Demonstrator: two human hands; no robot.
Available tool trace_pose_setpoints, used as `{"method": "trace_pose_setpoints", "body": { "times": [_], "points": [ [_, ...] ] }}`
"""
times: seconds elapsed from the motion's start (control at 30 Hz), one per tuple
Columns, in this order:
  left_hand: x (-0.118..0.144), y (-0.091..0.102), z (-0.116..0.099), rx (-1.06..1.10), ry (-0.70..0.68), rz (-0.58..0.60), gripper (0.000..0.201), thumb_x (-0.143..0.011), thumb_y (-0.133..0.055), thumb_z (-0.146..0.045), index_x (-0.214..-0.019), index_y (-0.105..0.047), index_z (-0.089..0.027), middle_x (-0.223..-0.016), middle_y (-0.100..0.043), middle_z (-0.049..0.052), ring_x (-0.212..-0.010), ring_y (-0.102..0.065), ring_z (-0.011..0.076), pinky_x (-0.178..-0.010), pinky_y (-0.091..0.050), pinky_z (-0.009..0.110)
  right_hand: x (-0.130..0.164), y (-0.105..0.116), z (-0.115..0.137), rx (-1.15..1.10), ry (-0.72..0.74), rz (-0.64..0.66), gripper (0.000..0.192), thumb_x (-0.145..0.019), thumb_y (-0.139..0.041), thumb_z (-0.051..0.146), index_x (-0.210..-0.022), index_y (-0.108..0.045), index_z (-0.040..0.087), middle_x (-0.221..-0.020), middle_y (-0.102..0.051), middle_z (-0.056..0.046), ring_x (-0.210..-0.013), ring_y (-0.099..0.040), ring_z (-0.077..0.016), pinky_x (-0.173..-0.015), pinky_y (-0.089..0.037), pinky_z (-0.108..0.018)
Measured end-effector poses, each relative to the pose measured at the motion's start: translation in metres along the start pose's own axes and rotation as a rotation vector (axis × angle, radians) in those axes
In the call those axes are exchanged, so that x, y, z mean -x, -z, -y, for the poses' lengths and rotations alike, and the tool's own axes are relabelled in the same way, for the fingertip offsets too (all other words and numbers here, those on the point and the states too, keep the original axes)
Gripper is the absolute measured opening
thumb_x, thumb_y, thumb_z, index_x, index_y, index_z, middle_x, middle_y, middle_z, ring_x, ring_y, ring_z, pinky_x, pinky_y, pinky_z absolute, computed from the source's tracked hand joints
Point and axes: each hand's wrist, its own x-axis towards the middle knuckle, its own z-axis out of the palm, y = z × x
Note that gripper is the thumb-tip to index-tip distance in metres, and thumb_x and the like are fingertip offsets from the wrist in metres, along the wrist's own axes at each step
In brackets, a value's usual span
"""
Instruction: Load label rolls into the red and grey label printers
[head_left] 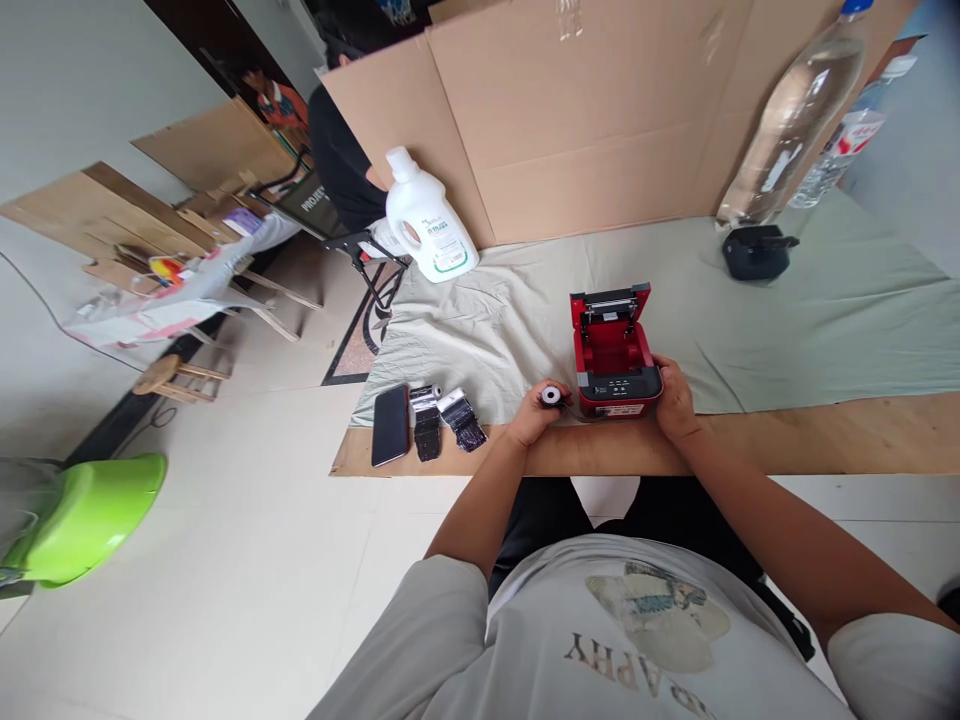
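A small red and black receipt printer (616, 390) stands on the cloth near the table's front edge. Its lid (611, 303) is raised, baring the red paper bay. Just left of the printer, my left hand (531, 414) is closed around a small paper roll (550, 396), its round end facing up. My right hand (677, 402) grips the printer's right side, with some fingers hidden behind it. Further left lie two partly unrolled dark-printed rolls (427, 425) (463, 420) and a dark phone (390, 425).
A white jug (435, 225) stands at the back left against a cardboard screen (585, 120). Large water bottle (795, 120), smaller bottle (844, 145) and a black object (757, 253) are at the back right. Behind the screen sits another person (337, 150).
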Motion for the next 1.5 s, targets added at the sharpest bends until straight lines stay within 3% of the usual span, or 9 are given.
{"method": "trace_pose_setpoints", "body": {
  "times": [0.7, 1.5],
  "points": [
    [-0.007, 0.006, 0.018, -0.021, -0.066, -0.022, 0.03, -0.061, -0.073, -0.016, -0.089, -0.061, -0.017, -0.082, -0.065, -0.001, -0.08, -0.062, 0.0155, -0.073, -0.045, 0.028, -0.006, -0.004, -0.003, 0.026, 0.016, -0.049, 0.073, -0.091, -0.027, 0.078, -0.107, -0.067, 0.019, -0.109, -0.072, -0.012, -0.104, -0.065, -0.0255, -0.097, -0.052, -0.047],
    [-0.004, 0.003, 0.013, 0.055, -0.028, -0.052, 0.038, -0.056, -0.077, -0.013, -0.087, -0.055, -0.019, -0.081, -0.066, -0.003, -0.077, -0.06, 0.0138, -0.07, -0.045, 0.026, -0.005, -0.003, -0.003, 0.028, -0.004, -0.047, 0.07, -0.091, -0.029, 0.077, -0.108, -0.068, 0.021, -0.11, -0.072, -0.011, -0.104, -0.065, -0.0258, -0.096, -0.052, -0.047]
  ]
}}
